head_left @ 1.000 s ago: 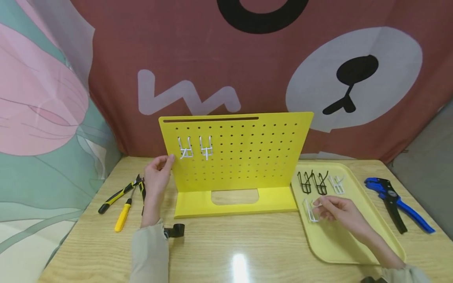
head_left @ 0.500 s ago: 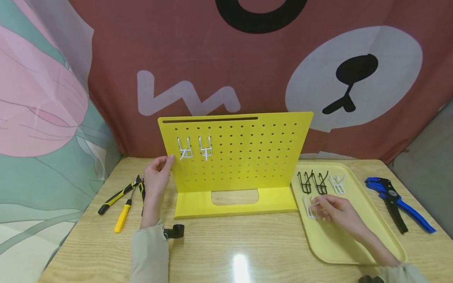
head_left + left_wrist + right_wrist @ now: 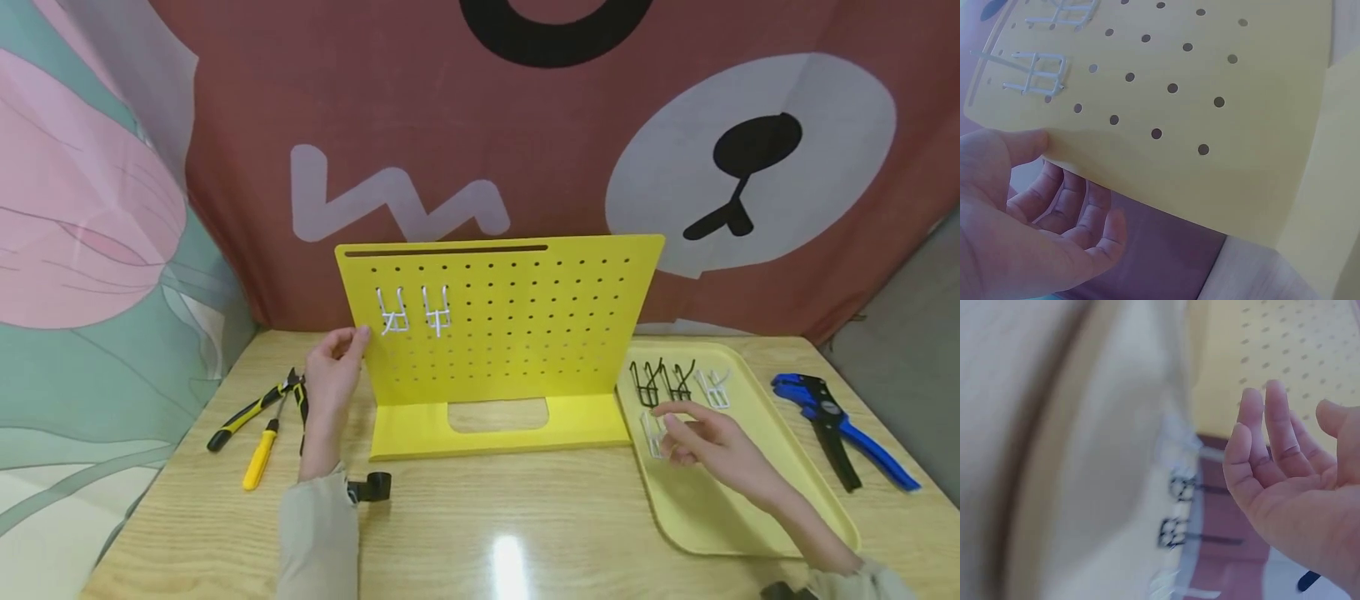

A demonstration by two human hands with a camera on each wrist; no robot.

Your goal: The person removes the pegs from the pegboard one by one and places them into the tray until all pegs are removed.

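In the head view a yellow pegboard (image 3: 525, 367) stands upright on its base, with two white wire hooks (image 3: 437, 315) hung at its upper left. My left hand (image 3: 334, 379) grips the board's left edge; the left wrist view has the thumb on the front face and the curled fingers behind. Over a pale yellow tray (image 3: 720, 517), my right hand (image 3: 712, 446) hovers with loose fingers and nothing in them. Just left of its fingertips a white wire hook (image 3: 649, 437) lies in the tray, partly covered by the hand.
Two black hooks (image 3: 647, 385) and another white hook (image 3: 715, 390) lie at the tray's far end. Blue wire strippers (image 3: 840, 425) are right of the tray. Pliers (image 3: 251, 418) and a yellow-handled screwdriver (image 3: 259, 458) lie on the table's left side.
My right hand has let go of the white hook it pinched, after the hook shifted a little away and left in the tray. The left hand has stayed on the board's edge.
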